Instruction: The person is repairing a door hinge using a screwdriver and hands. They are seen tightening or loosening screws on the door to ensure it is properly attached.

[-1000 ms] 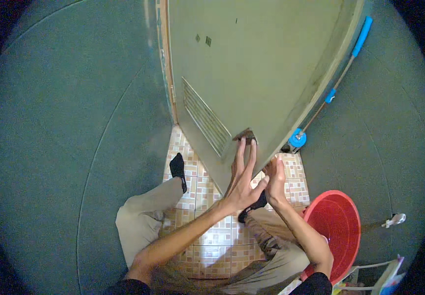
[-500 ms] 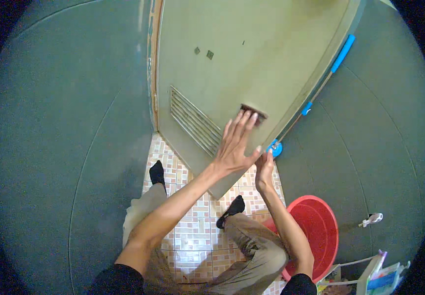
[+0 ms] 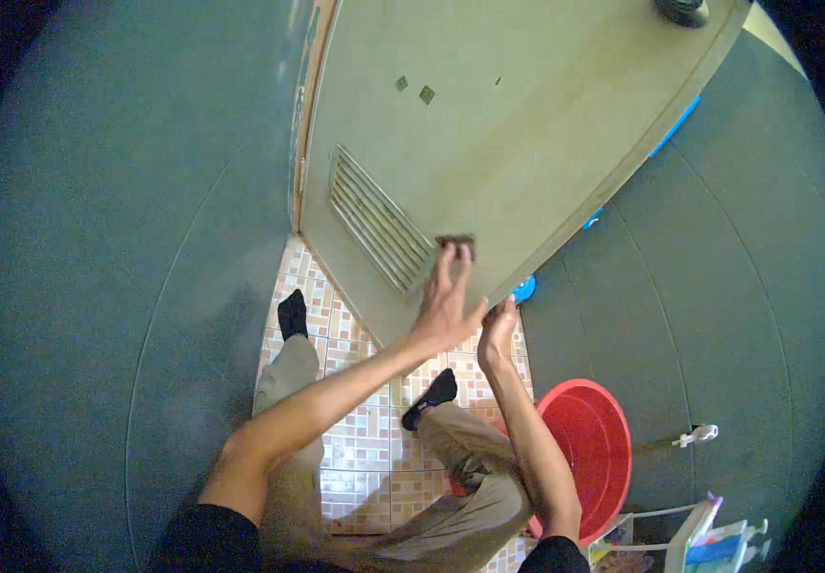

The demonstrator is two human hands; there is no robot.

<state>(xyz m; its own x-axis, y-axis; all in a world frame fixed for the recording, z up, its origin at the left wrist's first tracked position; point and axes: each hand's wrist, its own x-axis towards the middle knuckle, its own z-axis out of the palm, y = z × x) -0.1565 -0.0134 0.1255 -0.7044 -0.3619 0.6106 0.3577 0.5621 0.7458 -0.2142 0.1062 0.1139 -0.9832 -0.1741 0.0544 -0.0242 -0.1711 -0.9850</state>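
Observation:
The fingertips of my left hand (image 3: pixel 446 306) press a small dark brown rectangular pad (image 3: pixel 455 241) against the pale green door (image 3: pixel 546 124). The pad lies just right of the louvred vent (image 3: pixel 379 220), and whether it is a sponge or a brush cannot be made out. My right hand (image 3: pixel 498 329) is closed at the door's free edge, low down and close beside my left thumb. Its fingers are partly hidden, but they seem to wrap round that edge. A dark round doorknob (image 3: pixel 683 11) shows at the top of the view.
At lower right a red plastic basin (image 3: pixel 584 458) stands beside my leg. Near it are a white shelf rack (image 3: pixel 699 535) and a white tap (image 3: pixel 697 435) on the grey-green wall. Behind the door edge is a blue-handled pole (image 3: pixel 524 288). The floor (image 3: pixel 360 439) is patterned tile.
My left hand has slid the pad down and left along the door toward the vent. The door has swung a little, covering more of the blue pole, and my right hand has moved slightly left with it.

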